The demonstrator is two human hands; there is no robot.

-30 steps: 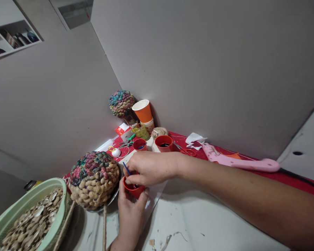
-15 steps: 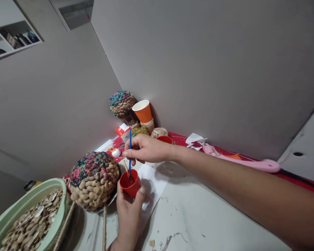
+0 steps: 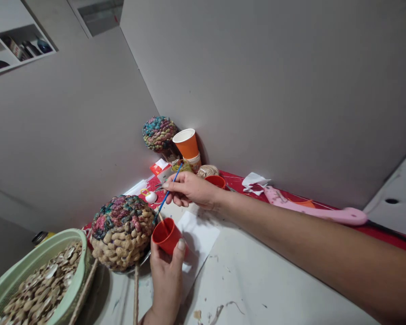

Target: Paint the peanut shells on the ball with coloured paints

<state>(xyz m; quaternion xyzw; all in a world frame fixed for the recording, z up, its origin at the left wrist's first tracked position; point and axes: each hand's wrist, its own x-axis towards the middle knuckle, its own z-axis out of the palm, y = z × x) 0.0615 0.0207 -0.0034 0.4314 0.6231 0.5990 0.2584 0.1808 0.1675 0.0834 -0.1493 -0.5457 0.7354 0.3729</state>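
My left hand (image 3: 167, 275) is wrapped round a small red cup (image 3: 167, 236), tilted a little, with a light wooden stick (image 3: 161, 218) standing in it. Between the thumb and fingers of my right hand (image 3: 184, 188) is a blue paintbrush (image 3: 169, 192). Its dark tip is outside the cup, near the right side of a dome covered in peanut shells (image 3: 123, 234); whether it touches I cannot tell. Dark, glossy red, teal and purple paint covers the dome's top, while its lower shells are bare. A white paper sheet (image 3: 203, 234) lies under and beside the cup.
A green basket of peanut shells (image 3: 77, 237) stands at the left. Behind my right hand are a colourful finished-looking dome (image 3: 159, 133), stacked orange paper cups (image 3: 186, 143), a twine ball (image 3: 208, 171) and another red cup (image 3: 216, 181). A pink handled tool (image 3: 341, 215) lies at the right.
The paintbrush has come out of the red cup and swung left, its tip now by the peanut-shell dome. My right hand has risen slightly; the cup has tipped slightly toward the dome.
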